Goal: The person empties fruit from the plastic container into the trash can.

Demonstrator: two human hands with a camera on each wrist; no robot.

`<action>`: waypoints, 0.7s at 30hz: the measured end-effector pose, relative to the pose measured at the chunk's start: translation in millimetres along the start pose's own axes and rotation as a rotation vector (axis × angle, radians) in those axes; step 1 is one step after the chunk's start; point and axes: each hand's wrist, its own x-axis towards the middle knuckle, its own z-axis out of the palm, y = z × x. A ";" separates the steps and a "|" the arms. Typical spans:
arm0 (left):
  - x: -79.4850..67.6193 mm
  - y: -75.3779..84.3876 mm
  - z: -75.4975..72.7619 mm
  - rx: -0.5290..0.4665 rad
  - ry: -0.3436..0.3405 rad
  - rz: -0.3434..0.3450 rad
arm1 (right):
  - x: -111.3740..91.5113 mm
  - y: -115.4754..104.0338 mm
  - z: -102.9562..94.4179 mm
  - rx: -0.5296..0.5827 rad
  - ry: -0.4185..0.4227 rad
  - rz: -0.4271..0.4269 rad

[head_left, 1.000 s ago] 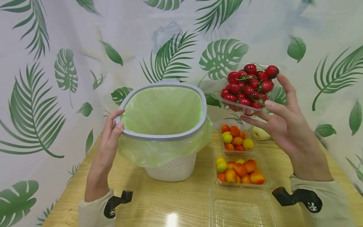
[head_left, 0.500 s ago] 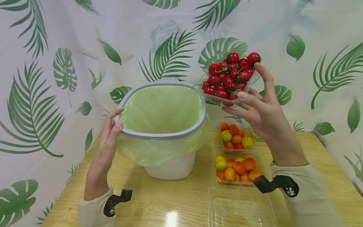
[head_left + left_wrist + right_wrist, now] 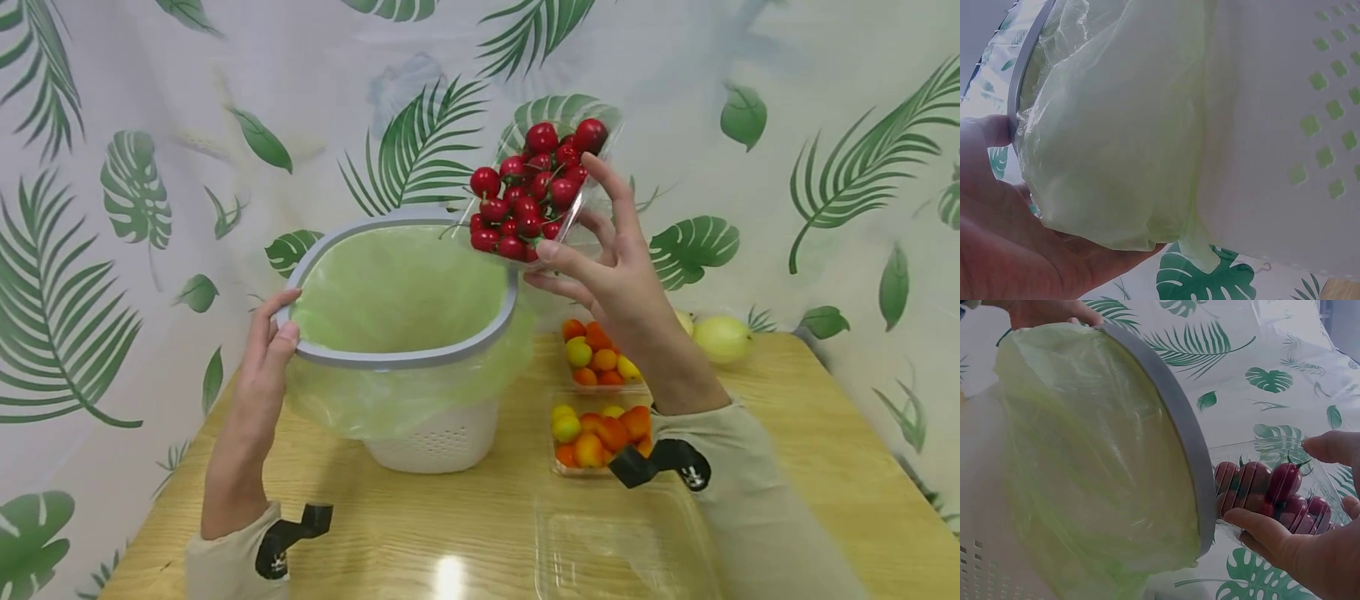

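A white bin (image 3: 435,442) with a grey rim (image 3: 405,360) and a pale green liner bag (image 3: 352,408) stands on the table. My left hand (image 3: 258,375) grips the rim at its left side, thumb on top, the bag bunched below it in the left wrist view. In my right hand (image 3: 626,283) is a clear plastic tray (image 3: 1235,450) heaped with red cherries (image 3: 525,196). Fingers and thumb hold the tray by its right side. It is tilted toward the bin, its lower left corner over the right part of the rim.
Two clear trays of small orange and yellow fruits (image 3: 600,360) stand right of the bin, the nearer one partly behind my right wrist. An empty clear tray (image 3: 592,550) lies in front of them. A pale yellow-green fruit (image 3: 722,337) sits at the back right, before a leaf-print curtain (image 3: 825,275).
My right hand has brought the cherry tray leftward and up, from beside the bin to over its right rim, and tipped it more. My left hand keeps its grip on the rim.
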 end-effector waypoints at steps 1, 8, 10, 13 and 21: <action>0.2 0.4 0.1 0.002 0.000 0.005 | 0.8 0.4 1.3 -0.010 -0.005 -0.003; -0.3 1.3 2.0 -0.002 0.002 0.009 | 6.9 3.2 8.4 -0.072 -0.029 -0.016; -1.0 1.3 1.7 -0.010 0.001 0.009 | 9.0 4.3 11.9 -0.092 -0.040 -0.027; -2.2 1.0 -0.1 -0.019 0.001 0.007 | 11.8 6.3 17.7 -0.116 -0.061 -0.046; -0.8 2.4 1.1 -0.022 -0.003 0.006 | 11.3 8.1 19.9 -0.331 -0.071 -0.173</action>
